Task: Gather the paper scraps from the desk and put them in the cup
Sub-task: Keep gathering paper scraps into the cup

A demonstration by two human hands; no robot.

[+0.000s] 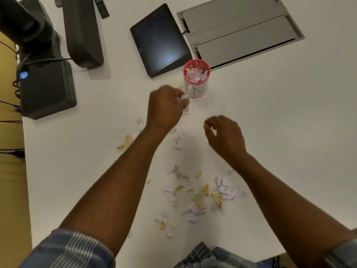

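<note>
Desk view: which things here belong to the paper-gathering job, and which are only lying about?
Part of the job:
- paper scraps on the desk
- cup, already holding scraps
- left hand, closed on scraps beside the cup
- right hand, fingers loosely curled, seemingly empty

Just lying about:
- tablet
- grey cable hatch
- black ribbed device with blue light
</note>
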